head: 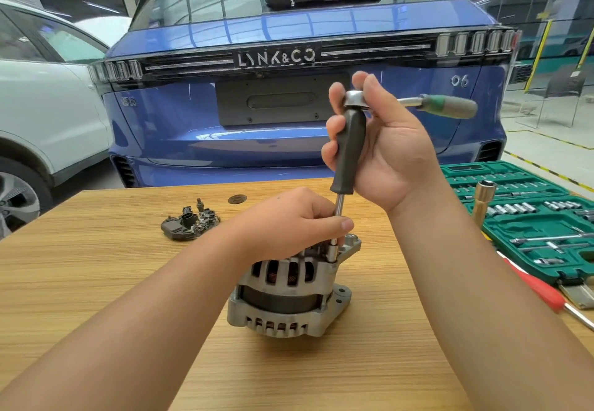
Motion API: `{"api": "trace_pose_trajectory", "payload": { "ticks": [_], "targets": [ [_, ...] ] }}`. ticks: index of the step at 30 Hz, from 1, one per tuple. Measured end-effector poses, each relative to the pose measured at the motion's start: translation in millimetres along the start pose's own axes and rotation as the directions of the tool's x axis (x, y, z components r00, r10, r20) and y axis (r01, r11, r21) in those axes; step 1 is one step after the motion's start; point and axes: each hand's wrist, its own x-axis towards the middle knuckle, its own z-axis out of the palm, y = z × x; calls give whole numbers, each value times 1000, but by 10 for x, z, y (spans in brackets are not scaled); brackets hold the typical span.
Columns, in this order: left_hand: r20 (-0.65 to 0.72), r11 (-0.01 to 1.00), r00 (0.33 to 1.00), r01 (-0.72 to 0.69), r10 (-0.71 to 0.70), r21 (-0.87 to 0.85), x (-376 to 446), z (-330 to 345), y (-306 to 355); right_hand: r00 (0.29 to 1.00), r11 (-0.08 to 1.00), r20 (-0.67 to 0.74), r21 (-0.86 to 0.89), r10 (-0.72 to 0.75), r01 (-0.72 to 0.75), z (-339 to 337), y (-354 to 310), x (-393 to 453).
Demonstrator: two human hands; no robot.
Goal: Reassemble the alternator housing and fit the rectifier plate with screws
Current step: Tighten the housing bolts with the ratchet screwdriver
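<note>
Left hand [295, 221]: fingers pinch driver shaft [337, 218] just above socket. Right hand [382, 140]: fingers wrap black handle [348, 150], ratchet [446, 103] on top. Alternator housing [289, 288]: upright, worktop [96, 282] centre. Rectifier plate [189, 224]: far left, unfitted. Risk: tilted shaft may slip off bolt, rounding it

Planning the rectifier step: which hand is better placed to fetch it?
Left hand: the black rectifier plate lies on its side of the silver alternator; the right hand holds the black-handled driver.
</note>
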Motion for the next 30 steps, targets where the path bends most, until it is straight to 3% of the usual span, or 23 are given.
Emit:
{"api": "trace_pose_trajectory", "payload": {
  "ticks": [4,6,8,9,10,12,14,16,18,21,24,28,30],
  "targets": [
    [13,1000,1000,11,-11,-14,-13,-2,19,938,905,-98,-314,-332,288,90,70,-27],
    [16,1000,1000,13,-13,-22,-19,1,32,811,684,-94,-598,-577,417,125,121,-27],
    [16,1000,1000,8,-8,-26,-17,6,43,646,334,51,-823,-762,459,117,150,-28],
    [15,1000,1000,4,-3,-23,-13,8,47,603,230,104,-862,-791,451,115,154,-31],
    [15,1000,1000,0,0,-15,-9,9,48,591,201,113,-876,-799,439,112,157,-36],
    [13,1000,1000,-7,7,1,-4,9,44,635,301,41,-856,-771,421,101,166,-31],
    [6,1000,1000,-18,18,1,-1,6,37,732,518,-85,-762,-676,390,108,165,-20],
    [-11,1000,1000,-21,21,-1,0,4,30,870,787,-196,-547,-453,287,109,151,-6],
    [-29,1000,999,-20,20,0,-4,4,26,960,951,-203,-278,-195,134,84,101,2],
    [-19,999,999,-42,42,-15,-18,4,41,981,995,-176,-39,80,-88,16,31,6],
    [0,998,998,-59,59,-32,-29,7,53,964,970,-110,66,240,-234,-26,15,12],
    [2,999,999,-45,45,-20,-24,20,38,973,975,87,34,215,-219,-12,12,-2],
    [1,1000,1000,-25,25,-3,-9,28,38,990,992,79,36,118,-121,0,10,-16]
  ]
}}
